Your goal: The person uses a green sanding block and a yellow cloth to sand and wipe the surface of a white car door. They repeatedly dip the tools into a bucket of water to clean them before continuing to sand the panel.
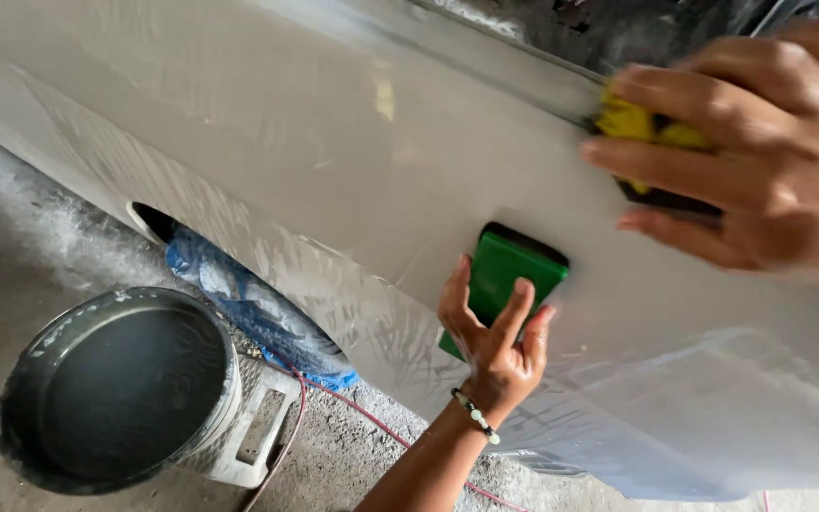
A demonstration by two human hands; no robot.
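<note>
A pale grey, wet-looking car body panel fills most of the view. My left hand, with a beaded bracelet on the wrist, reaches up from below and presses a green block with a black edge flat against the panel. My right hand is close to the camera at the upper right. Its fingers are spread over a yellow and black pad, held against the panel near a dark trim line.
A round grey bucket of dark water stands on the rough concrete floor at the lower left, against a white plastic stand. Blue sheeting shows in an opening under the panel. A thin red hose runs across the floor.
</note>
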